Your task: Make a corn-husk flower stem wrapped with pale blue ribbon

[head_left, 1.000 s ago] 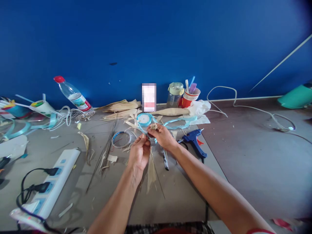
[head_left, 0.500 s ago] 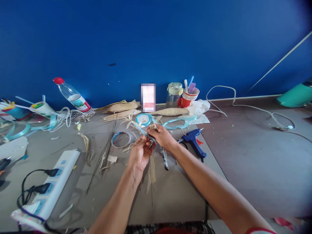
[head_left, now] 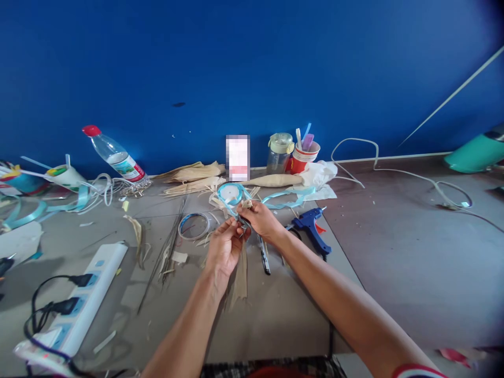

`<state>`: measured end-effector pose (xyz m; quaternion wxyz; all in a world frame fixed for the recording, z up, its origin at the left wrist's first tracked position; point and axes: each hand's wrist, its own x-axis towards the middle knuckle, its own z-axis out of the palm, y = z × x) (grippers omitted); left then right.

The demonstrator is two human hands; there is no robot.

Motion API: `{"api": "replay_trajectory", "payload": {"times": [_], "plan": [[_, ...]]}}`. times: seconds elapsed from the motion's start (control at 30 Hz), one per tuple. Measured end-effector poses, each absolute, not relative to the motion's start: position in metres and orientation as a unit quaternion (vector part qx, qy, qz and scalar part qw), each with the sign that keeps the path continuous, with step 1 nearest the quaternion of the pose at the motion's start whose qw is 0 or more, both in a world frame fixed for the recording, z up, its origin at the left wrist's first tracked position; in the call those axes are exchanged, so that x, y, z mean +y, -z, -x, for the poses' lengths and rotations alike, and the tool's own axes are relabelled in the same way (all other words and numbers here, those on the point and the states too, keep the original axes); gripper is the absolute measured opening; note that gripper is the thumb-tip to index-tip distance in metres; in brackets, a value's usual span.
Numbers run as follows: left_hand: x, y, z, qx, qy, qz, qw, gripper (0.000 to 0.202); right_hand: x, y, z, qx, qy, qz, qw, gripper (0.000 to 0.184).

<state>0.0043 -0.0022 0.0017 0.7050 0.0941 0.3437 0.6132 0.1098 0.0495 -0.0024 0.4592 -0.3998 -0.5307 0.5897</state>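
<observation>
My left hand (head_left: 227,241) and my right hand (head_left: 258,218) meet over the middle of the table, both closed in a pinch. Between my right fingers a small piece of pale dried husk (head_left: 247,205) shows. My left fingers are pressed together around something dark and thin that I cannot make out, partly hidden by the hands. Just beyond the hands lies a spool of light blue ribbon (head_left: 230,194), with ribbon running close to my fingers. Strips of dried husk (head_left: 241,273) lie below the hands. A utility knife (head_left: 264,257) rests beside my right wrist.
A blue glue gun (head_left: 314,229) lies right of my right forearm. Left are a tape roll (head_left: 194,227), thin wires (head_left: 170,247) and a power strip (head_left: 88,296) with plugs. A tilted bottle (head_left: 118,157), a jar (head_left: 280,152) and paper cups (head_left: 306,157) stand along the blue wall.
The long thin wire that hung below my hands no longer shows there. Both hands stay together in nearly the same place, and the view has shifted slightly.
</observation>
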Motion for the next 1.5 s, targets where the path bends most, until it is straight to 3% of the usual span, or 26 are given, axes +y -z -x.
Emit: {"api": "replay_trajectory", "payload": {"times": [0.63,0.83,0.97,1.03,1.17,1.3,1.5], "plan": [[-0.002,-0.005,-0.008,0.371,-0.638,-0.155,0.657,0.023,0.047,-0.003,-0.109,-0.588,-0.543,0.41,0.437,0.03],[0.002,-0.002,-0.006,0.383,-0.644,-0.158,0.644,0.024,0.044,-0.01,-0.108,-0.564,-0.556,0.438,0.425,0.014],[0.002,-0.001,-0.005,0.393,-0.647,-0.162,0.634,0.023,0.04,-0.021,-0.118,-0.542,-0.554,0.456,0.438,0.043],[0.001,-0.002,-0.004,0.394,-0.649,-0.16,0.631,0.023,0.036,-0.026,-0.132,-0.556,-0.515,0.473,0.449,0.047],[-0.001,-0.003,-0.003,0.398,-0.651,-0.15,0.629,0.023,0.021,-0.025,-0.179,-0.619,-0.347,0.551,0.439,0.036],[-0.002,-0.004,-0.003,0.403,-0.649,-0.14,0.629,0.023,0.002,-0.019,-0.227,-0.652,-0.222,0.626,0.367,0.024],[-0.002,-0.002,-0.006,0.397,-0.651,-0.139,0.631,0.025,-0.01,-0.02,-0.212,-0.678,-0.259,0.595,0.347,0.021]]}}
